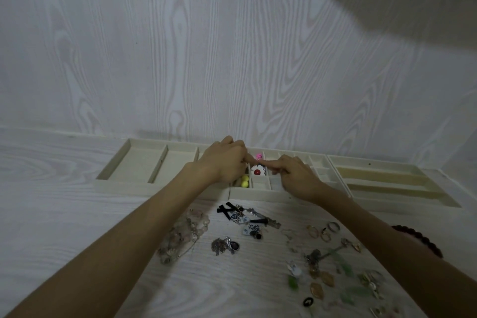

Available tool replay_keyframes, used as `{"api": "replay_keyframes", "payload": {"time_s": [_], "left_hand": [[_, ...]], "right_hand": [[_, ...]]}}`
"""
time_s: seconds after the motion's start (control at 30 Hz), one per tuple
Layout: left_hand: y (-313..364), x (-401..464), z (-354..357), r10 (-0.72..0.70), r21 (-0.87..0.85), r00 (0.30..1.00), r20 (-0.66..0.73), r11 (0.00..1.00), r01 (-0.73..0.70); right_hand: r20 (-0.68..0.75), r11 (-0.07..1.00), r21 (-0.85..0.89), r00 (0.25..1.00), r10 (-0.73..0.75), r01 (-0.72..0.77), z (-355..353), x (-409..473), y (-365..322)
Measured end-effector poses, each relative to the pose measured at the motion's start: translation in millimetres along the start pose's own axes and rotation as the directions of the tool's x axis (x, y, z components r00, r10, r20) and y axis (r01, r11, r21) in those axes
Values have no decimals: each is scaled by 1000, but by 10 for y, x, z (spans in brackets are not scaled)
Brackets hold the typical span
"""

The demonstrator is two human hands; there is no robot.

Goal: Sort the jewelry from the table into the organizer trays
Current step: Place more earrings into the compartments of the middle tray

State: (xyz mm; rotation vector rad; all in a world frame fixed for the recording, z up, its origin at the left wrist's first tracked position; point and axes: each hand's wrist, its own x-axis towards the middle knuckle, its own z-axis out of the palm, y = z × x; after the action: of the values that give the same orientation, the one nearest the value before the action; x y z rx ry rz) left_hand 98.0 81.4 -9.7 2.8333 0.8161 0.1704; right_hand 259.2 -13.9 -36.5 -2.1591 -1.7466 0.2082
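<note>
From the head view, both hands are meeting over the middle organizer tray (258,195), the one split into small square compartments. The left hand (224,162) is curling its fingers inward, and the right hand (296,175) is stretching a finger toward it; the fingertips are coming together just above a white flower piece with a red centre (257,171). Whether either hand is actually pinching something is hidden by the knuckles, so I cannot tell.

The flower piece is lying in a compartment directly under the fingertips. A pink piece (258,155) is sitting just beyond them, and two yellow beads (244,181) are resting in the cell below the left hand. A wider-celled tray (113,165) is lying to the left of the left hand, and a long-slotted tray (387,178) to the right of the right hand.

Near both forearms, unsorted jewelry is waiting on the table (64,214): a pale bead necklace (180,235) beside the left forearm, black bow earrings (227,209) between the arms, gold rings (322,231) close to the right forearm.

Judging by looks, these pieces are light, small and slippery. The flower looks stiff and is best taken by its rim; the necklace looks limp and tangle-prone, so gathering it in a bunch seems wiser.
</note>
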Motion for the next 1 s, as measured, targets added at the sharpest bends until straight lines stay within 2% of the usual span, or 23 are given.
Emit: {"api": "replay_keyframes", "payload": {"time_s": [0.1, 0.27, 0.37, 0.57, 0.7, 0.83, 1.0], "left_hand": [[9, 7, 8, -12, -16, 1000, 17, 1000, 12], [12, 47, 3, -24, -41, 1000, 14, 999, 25], [33, 80, -2, -29, -68, 999, 37, 997, 31], [27, 96, 1, -28, -88, 998, 50, 996, 33], [7, 104, 6, -49, -145, 999, 12, 988, 51], [-21, 131, 32, -25, -160, 999, 40, 987, 31], [0, 152, 46, -31, -177, 1000, 1, 984, 30]], "right_hand": [[-2, 1000, 20, 1000, 6, -6, -3, -2, -1], [-85, 990, 141, 996, 37, -25, -50, -17, 17], [-116, 987, 157, 991, 65, -47, -57, -23, 15], [-112, 990, 134, 992, 61, -46, -90, -32, -95], [-221, 995, 81, 973, 70, -53, -120, -51, -90], [-162, 998, 2, 985, 54, -55, -112, -70, -99], [-222, 996, 43, 972, 79, -71, -136, -66, -91]]}}
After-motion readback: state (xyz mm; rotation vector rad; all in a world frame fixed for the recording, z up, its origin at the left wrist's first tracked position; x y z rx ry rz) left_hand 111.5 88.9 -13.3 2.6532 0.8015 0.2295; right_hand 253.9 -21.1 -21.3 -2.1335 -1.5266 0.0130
